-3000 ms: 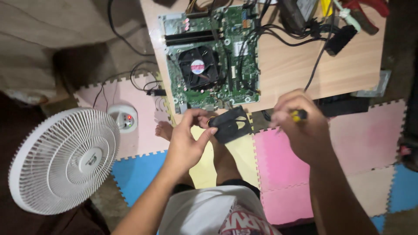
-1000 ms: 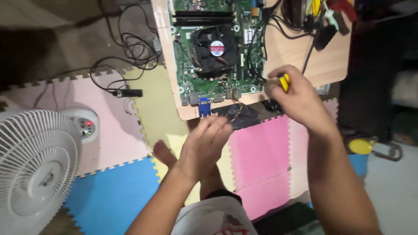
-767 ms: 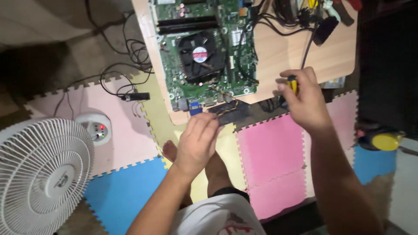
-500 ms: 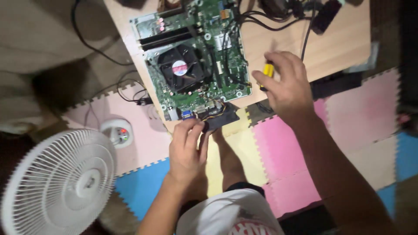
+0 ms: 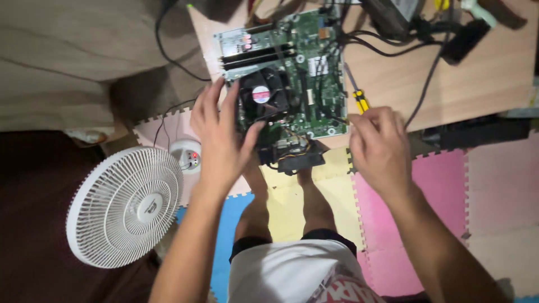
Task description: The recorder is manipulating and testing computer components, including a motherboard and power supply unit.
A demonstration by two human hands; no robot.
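A green motherboard (image 5: pixel 314 84) with a black cooler fan (image 5: pixel 263 95) lies on a low wooden table (image 5: pixel 477 78). My left hand (image 5: pixel 220 137) grips the board's near left edge, with the thumb beside the cooler. A black part (image 5: pixel 297 158) with coloured wires hangs off the board's near edge between my hands. My right hand (image 5: pixel 379 148) is curled at the board's near right corner. It holds the handle end of a yellow and black screwdriver (image 5: pixel 360 101), whose shaft points away along the board's right side.
A white floor fan (image 5: pixel 123 205) stands at the left, with a round white socket (image 5: pixel 188 158) behind it. Black cables (image 5: pixel 393 45) and a black box (image 5: pixel 393 14) crowd the table's far side. Pink (image 5: pixel 449 202), yellow and blue foam mats cover the floor. My legs lie under the table's edge.
My left hand has moved from the black part up onto the motherboard's left edge. My right hand has dropped nearer the board's corner. The view has shifted.
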